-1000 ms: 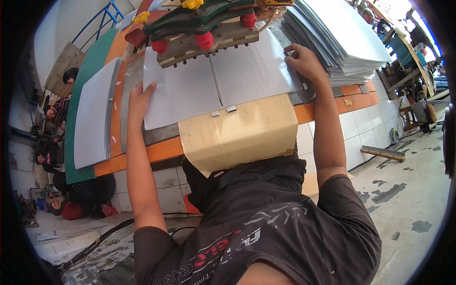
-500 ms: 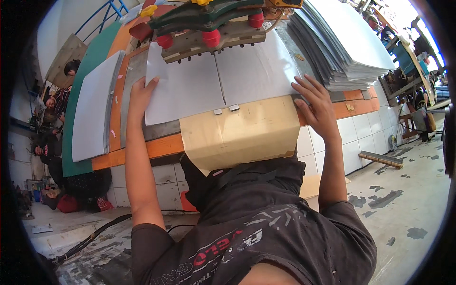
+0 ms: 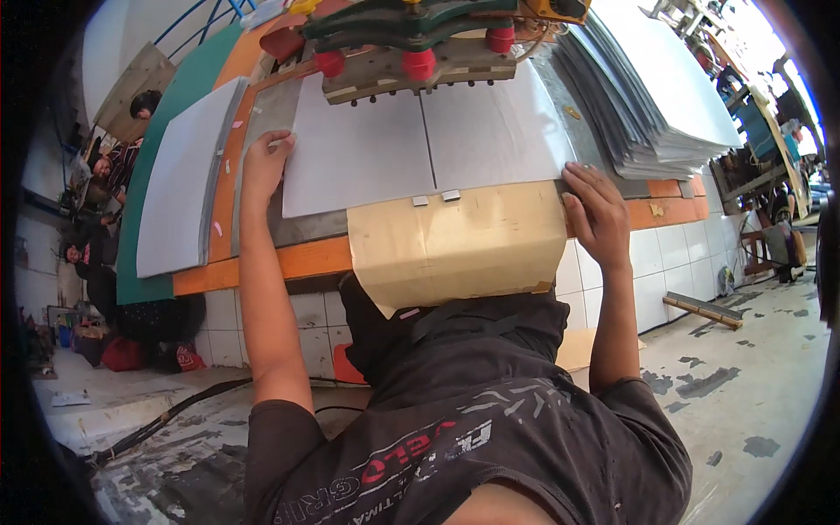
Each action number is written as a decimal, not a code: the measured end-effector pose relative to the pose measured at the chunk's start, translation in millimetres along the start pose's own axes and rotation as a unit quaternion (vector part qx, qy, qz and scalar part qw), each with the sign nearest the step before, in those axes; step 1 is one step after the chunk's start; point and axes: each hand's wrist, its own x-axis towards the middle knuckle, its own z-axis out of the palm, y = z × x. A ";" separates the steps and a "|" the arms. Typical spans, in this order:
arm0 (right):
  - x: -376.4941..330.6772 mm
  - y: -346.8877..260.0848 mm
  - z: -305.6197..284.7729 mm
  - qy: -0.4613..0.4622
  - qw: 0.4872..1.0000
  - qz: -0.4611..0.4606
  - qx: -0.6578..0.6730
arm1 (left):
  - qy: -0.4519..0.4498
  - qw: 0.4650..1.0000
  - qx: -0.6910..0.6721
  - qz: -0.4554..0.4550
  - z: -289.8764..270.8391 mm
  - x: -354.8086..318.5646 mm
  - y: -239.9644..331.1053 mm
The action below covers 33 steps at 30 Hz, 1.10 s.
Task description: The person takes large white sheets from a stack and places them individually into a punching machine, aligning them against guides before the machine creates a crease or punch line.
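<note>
While both arms reach up from the lower edge of the frame, the left hand (image 3: 265,166) lies flat, fingers spread, at the left edge of a white sheet (image 3: 359,144) in the upper middle of the picture; it presses on the sheet rather than gripping it. A second white sheet (image 3: 494,131) lies just beside the first, their edges meeting in a seam that runs toward two small grey clips (image 3: 435,199). The right hand (image 3: 598,214) sits at the right of centre, fingers bent and loosely open, resting on the lower right corner of the second sheet and the edge of the table; whether it pinches anything I cannot tell. Both sheets slide under a green machine head (image 3: 411,39) with red knobs at the top of the frame. Below the sheets a tan cardboard flap (image 3: 455,241) hangs over the orange table edge (image 3: 297,261). A tall stack of white sheets (image 3: 652,96) rises at the upper right, and another pile of pale sheets (image 3: 179,179) lies at the left on a green surface (image 3: 166,109). People sit at the far left edge.
</note>
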 end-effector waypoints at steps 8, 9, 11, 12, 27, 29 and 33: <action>4.1 -1.3 2.2 -0.019 1.000 -0.006 0.001 | -0.033 0.999 -0.009 0.024 -7.0 -2.6 -4.5; 4.5 -1.7 2.4 -0.018 1.000 -0.006 0.003 | -0.039 0.999 -0.017 0.016 -7.6 -1.7 -7.1; 4.2 -2.3 2.6 -0.015 1.000 -0.005 0.005 | -0.046 0.999 -0.024 0.009 -8.0 -1.6 -5.8; 4.1 -2.6 2.7 -0.011 1.000 -0.004 0.007 | -0.053 0.998 -0.026 0.010 -8.4 -2.3 -5.4; 4.5 -2.5 0.2 -0.004 1.000 0.000 0.002 | -0.078 0.996 -0.032 -0.017 -15.4 -6.5 0.8; 4.7 -1.0 1.4 -0.005 1.000 0.002 0.006 | -0.079 0.996 -0.028 -0.014 -15.7 -5.9 -2.6; 4.6 -4.3 0.0 -0.004 1.000 0.010 0.009 | -0.070 0.996 -0.063 -0.007 -13.9 -3.8 -4.6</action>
